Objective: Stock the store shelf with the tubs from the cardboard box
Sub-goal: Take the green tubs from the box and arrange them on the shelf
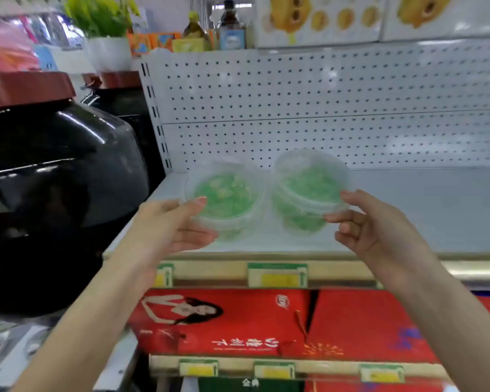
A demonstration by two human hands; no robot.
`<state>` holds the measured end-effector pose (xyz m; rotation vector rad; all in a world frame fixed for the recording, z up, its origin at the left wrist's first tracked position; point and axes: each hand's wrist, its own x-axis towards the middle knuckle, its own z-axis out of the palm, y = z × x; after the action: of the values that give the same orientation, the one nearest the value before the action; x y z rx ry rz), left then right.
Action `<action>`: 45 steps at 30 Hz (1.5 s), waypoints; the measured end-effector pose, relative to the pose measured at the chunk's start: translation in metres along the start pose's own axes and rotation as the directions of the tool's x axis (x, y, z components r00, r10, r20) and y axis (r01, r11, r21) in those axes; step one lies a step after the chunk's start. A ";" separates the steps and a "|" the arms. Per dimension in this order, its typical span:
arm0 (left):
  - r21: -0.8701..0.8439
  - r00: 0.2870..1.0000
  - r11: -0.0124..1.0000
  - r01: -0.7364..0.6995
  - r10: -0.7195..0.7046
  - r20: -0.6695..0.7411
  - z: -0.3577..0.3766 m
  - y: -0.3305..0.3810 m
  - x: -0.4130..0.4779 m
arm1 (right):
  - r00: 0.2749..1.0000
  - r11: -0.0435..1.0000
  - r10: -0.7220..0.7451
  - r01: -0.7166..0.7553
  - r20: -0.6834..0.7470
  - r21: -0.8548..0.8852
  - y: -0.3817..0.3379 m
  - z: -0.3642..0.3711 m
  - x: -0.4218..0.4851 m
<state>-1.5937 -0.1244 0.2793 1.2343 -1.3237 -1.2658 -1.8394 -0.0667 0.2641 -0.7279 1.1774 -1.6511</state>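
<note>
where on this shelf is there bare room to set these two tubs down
The white shelf lies bare right of the right hand and right tub, from the pegboard to the price rail. Tightest at the left end, where the left hand holds the left tub beside the black jar.

- Left tub [227,199]: round, clear plastic with a clear lid and green contents. It sits roughly level, with the lid facing up. The left hand [170,224] holds its near edge, thumb on the lid and fingers underneath.
- Right tub [309,190]: same kind, just beside the first and tilted, its lid turned towards the camera. The right hand [379,230] pinches its right rim.
- Shelf [422,210]: white, with a pegboard back. Both tubs are low over its left end; blur hides whether they touch it.
</note>
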 end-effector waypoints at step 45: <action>0.742 0.851 0.429 -0.516 0.354 0.388 -0.062 -0.003 0.171 | 0.823 -0.110 -0.080 0.553 0.562 -0.826 0.019 0.105 0.165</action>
<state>-1.5484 -0.3006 0.2759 1.2301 -2.3583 -0.2946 -1.8047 -0.2593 0.2755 -2.3589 1.9731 -0.5087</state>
